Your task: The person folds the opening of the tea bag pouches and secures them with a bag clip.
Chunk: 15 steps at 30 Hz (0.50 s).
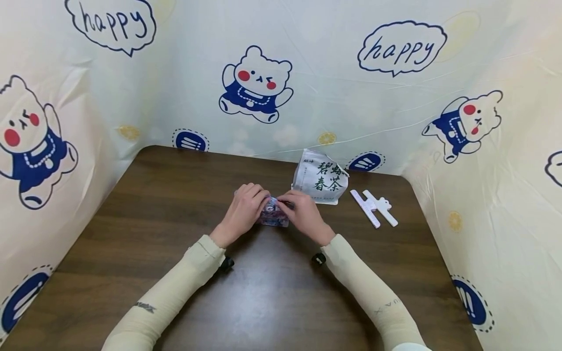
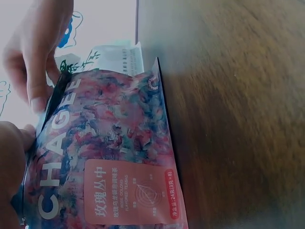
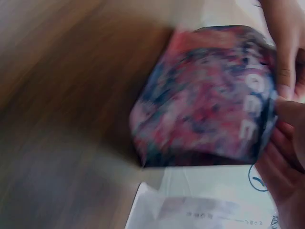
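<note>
A colourful tea pouch [image 2: 112, 126] with "CHAGEE" lettering and a pink label stands on the table, held at its folded or gathered top edge. At one end of that edge my left hand [image 1: 247, 208] pinches it. My right hand [image 1: 304, 213] pinches the other end, thumb in front and fingers behind, as the right wrist view shows. Whether the pouch's mouth is sealed, I cannot tell. Just behind my right hand stands a white tea bag [image 1: 322, 178] with dark green Chinese characters, its top slanted and creased.
Two white bag clips [image 1: 373, 208] lie side by side to the right of the white bag. The dark wooden table [image 1: 184, 195] ends at a printed cloth backdrop [image 1: 325, 87] with cartoon bears, which encloses the back and both sides.
</note>
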Tool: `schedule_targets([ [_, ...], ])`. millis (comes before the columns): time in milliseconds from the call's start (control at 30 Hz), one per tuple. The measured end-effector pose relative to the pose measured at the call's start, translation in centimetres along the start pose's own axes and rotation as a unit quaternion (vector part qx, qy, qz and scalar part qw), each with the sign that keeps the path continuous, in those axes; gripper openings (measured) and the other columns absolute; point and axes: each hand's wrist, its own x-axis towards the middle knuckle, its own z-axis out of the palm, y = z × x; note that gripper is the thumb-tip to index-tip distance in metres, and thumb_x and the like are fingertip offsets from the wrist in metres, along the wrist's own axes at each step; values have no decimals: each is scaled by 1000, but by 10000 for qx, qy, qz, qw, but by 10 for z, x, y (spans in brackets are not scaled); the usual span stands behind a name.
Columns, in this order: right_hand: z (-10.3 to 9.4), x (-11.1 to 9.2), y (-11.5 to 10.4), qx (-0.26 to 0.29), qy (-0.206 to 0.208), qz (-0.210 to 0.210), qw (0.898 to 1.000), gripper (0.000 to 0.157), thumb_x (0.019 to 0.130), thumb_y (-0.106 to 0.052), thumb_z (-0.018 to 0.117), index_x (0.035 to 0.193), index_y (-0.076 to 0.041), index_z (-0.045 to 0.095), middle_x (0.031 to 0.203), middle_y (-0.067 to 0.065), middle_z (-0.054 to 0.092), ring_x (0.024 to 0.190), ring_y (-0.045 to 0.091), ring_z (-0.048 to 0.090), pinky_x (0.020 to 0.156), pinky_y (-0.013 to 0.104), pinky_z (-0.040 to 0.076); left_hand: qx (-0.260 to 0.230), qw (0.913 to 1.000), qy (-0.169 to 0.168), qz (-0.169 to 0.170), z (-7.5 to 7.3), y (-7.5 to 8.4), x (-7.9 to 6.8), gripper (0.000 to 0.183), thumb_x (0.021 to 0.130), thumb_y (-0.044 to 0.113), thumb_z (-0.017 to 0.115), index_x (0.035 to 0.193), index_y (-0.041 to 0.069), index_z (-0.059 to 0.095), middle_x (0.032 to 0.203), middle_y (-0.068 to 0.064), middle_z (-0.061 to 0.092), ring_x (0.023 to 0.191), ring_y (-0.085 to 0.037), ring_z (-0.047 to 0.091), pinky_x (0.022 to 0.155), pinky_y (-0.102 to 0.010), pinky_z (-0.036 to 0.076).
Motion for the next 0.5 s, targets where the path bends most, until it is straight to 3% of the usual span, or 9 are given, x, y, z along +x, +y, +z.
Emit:
schedule_targets([
  [167,0,11,1,894,-476,510,9936,12,96,-10,71,104,-6,78,96,4,75,89,14,69,80,30,56,15,9999,30,117,1,2,0,12,100,14,64,101,4,71,94,-8,65,85,-24,56,74,-37,44],
  [333,0,14,1,967,-571,575,9920,10,94,-6,72,101,-4,80,90,5,75,83,12,69,75,27,56,195,9997,54,125,0,5,-1,11,98,12,67,101,3,71,93,-9,65,83,-25,57,71,-36,43],
  [500,1,15,0,814,-522,379,9946,10,93,-4,72,100,-4,80,88,5,75,80,12,70,73,26,56,587,9983,20,-9,-3,11,-3,12,98,13,68,102,3,73,92,-10,65,84,-26,58,74,-39,44],
])
